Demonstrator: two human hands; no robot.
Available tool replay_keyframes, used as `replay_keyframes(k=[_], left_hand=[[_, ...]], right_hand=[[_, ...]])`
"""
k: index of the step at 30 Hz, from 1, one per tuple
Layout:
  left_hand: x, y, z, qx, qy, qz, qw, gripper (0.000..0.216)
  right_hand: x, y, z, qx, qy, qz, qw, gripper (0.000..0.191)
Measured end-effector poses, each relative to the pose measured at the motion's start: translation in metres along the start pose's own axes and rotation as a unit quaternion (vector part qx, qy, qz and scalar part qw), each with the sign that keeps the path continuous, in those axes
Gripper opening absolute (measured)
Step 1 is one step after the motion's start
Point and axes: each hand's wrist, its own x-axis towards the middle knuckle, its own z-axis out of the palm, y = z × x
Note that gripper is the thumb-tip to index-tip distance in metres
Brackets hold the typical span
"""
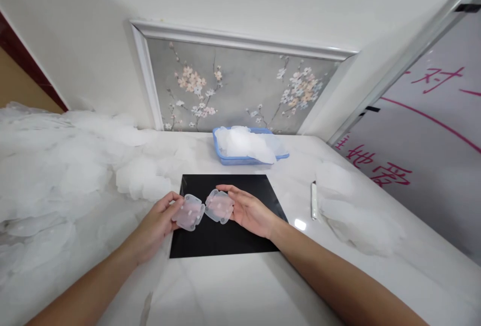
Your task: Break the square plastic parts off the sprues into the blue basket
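Over the black mat (225, 243), each of my hands holds a small translucent plastic piece with rounded corners and small round marks. My left hand (160, 221) pinches the left plastic piece (190, 213) by its outer edge between thumb and fingers. The right plastic piece (219, 206) lies in the fingers of my right hand (250, 211), with the thumb side hidden behind the palm. Their inner edges meet or nearly touch; whether they are joined I cannot tell.
Behind the mat stands a blue basket (244, 160) with white translucent sheets (244, 144). A large heap of translucent pieces (71, 171) covers the left of the marble-patterned table. To the right lie a white-handled cutter (314, 201) and another translucent pile (356, 226). A whiteboard (424, 130) leans at the right.
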Motion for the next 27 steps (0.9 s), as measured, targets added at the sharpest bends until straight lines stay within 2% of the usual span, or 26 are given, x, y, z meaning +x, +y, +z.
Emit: replay_keyframes(k=[4,7,9,12,15,16,18,19,22,23,24,25,26,27], left_hand=[[0.005,-0.001,-0.004,-0.091,-0.032,-0.049,0.994,0.020],[0.008,0.001,-0.006,-0.139,-0.044,-0.063,0.987,0.025],[0.008,0.002,-0.005,-0.165,-0.051,-0.080,0.982,0.029],[0.008,0.002,-0.004,-0.190,-0.061,-0.101,0.975,0.036],[0.007,0.001,-0.003,-0.202,-0.065,-0.106,0.971,0.040],[0.006,0.001,-0.003,-0.204,-0.068,-0.105,0.971,0.041],[0.005,0.001,-0.002,-0.208,-0.075,-0.103,0.970,0.041],[0.005,0.001,-0.001,-0.211,-0.080,-0.102,0.969,0.041],[0.002,0.001,0.004,-0.218,-0.095,-0.096,0.967,0.039],[0.001,0.001,0.006,-0.217,-0.099,-0.093,0.967,0.039],[0.001,0.000,0.007,-0.211,-0.105,-0.090,0.968,0.040],[0.000,-0.001,0.008,-0.197,-0.110,-0.085,0.971,0.043],[0.001,-0.002,0.009,-0.169,-0.112,-0.073,0.977,0.045],[0.002,-0.004,0.007,-0.120,-0.104,-0.047,0.986,0.047]], right_hand=[[0.002,0.000,-0.001,0.011,-0.007,0.007,1.000,0.047],[0.001,0.000,0.000,0.010,-0.008,0.010,1.000,0.048],[0.000,0.000,0.000,-0.010,-0.004,-0.004,1.000,0.043],[-0.001,0.001,-0.002,-0.058,0.022,-0.063,0.996,0.030],[-0.001,-0.001,-0.005,-0.132,0.067,-0.132,0.980,0.010],[-0.002,-0.001,-0.006,-0.176,0.081,-0.155,0.969,0.010],[-0.004,-0.002,-0.005,-0.310,0.093,-0.203,0.924,0.013],[-0.005,-0.001,-0.004,-0.391,0.083,-0.229,0.887,0.017],[-0.007,0.007,0.003,-0.606,-0.006,-0.302,0.736,0.053],[-0.008,0.010,0.006,-0.651,-0.036,-0.324,0.686,0.056],[-0.008,0.012,0.009,-0.681,-0.060,-0.344,0.644,0.051],[-0.009,0.015,0.012,-0.695,-0.072,-0.365,0.616,0.040],[-0.010,0.016,0.014,-0.694,-0.073,-0.383,0.605,0.030],[-0.011,0.016,0.017,-0.676,-0.062,-0.395,0.619,0.021]])
